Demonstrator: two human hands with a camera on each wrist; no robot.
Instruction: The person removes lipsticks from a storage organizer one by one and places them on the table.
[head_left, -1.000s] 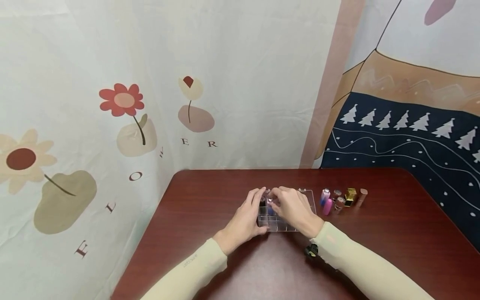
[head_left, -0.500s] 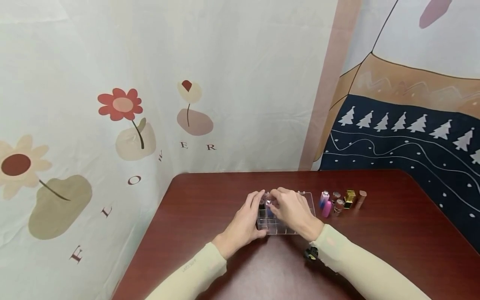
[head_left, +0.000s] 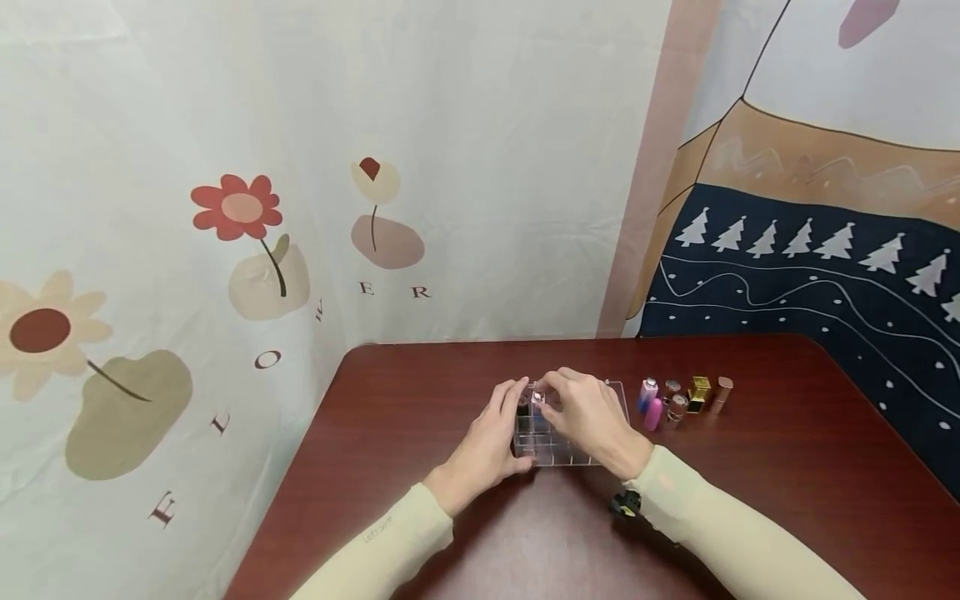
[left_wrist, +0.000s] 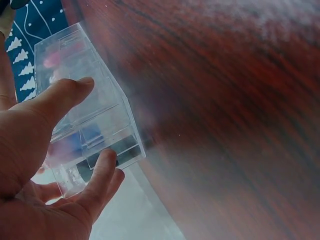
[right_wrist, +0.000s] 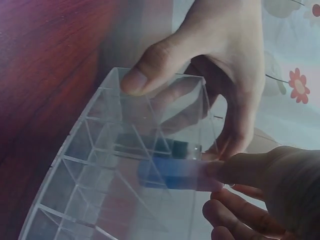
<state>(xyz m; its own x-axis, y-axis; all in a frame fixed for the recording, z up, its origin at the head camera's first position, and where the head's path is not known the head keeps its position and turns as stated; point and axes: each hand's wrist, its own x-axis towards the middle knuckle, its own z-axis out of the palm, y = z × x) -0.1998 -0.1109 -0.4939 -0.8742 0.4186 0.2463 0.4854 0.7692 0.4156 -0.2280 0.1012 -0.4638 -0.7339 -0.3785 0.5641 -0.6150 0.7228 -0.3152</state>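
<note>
A clear plastic organizer (head_left: 553, 452) with divided compartments stands on the table. My left hand (head_left: 483, 437) grips its left end, thumb on the front wall and fingers round the side and back. My right hand (head_left: 592, 417) pinches the pink top of a blue-and-pink lipstick (right_wrist: 172, 173) between thumb and fingers. The lipstick's blue lower part is inside a back compartment. Beside it, in the back left corner, sits a dark tube (right_wrist: 180, 148) with a clear end. The right hand and wrist hide much of the organizer's right half in the head view.
Right of the organizer stand another blue-and-pink lipstick (head_left: 648, 393), a magenta tube (head_left: 653, 414), small clear-and-brown containers (head_left: 677, 408), a gold-and-black lipstick (head_left: 699, 392) and a bronze tube (head_left: 722, 393). The red-brown table (head_left: 420, 392) meets printed curtains behind.
My right hand has risen very slightly, and a little more of the lipstick's pink top shows. The left hand keeps its grip on the organizer. The head view has shifted slightly.
</note>
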